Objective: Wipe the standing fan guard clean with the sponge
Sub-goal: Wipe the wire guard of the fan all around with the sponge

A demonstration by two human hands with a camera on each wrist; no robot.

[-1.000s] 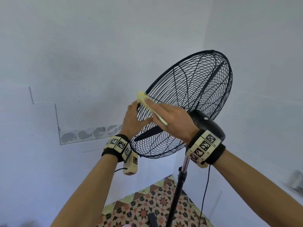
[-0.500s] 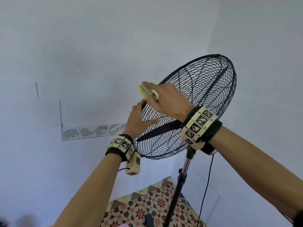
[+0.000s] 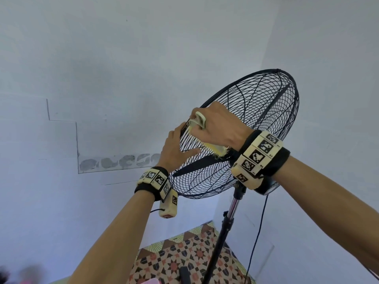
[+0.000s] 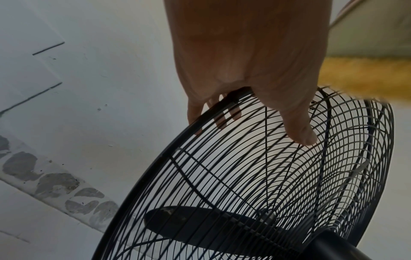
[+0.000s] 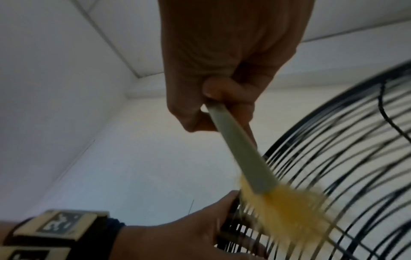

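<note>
The black wire fan guard (image 3: 256, 119) tilts up on its stand. My left hand (image 3: 176, 148) grips its left rim, fingers behind the ring and thumb on the wires (image 4: 298, 135). My right hand (image 3: 217, 126) holds the sponge tool by its pale handle (image 5: 240, 153). The tool's yellow fuzzy head (image 5: 289, 207) lies blurred against the guard wires (image 5: 355, 158), just above my left hand (image 5: 189, 237). In the head view the yellow head (image 3: 217, 149) shows below my right hand. It passes as a yellow smear (image 4: 367, 77) in the left wrist view.
A black blade (image 3: 201, 162) sits inside the guard, with the motor housing (image 3: 270, 185) behind my right wrist. The chrome and black pole (image 3: 225, 232) and a dark cord (image 3: 256, 232) run down to a patterned floor (image 3: 184, 259). Pale walls stand close behind and to the right.
My right hand rose from the guard's middle to its upper left rim and turned, so the yellow head now trails below the hand. The left hand kept its grip on the rim.
</note>
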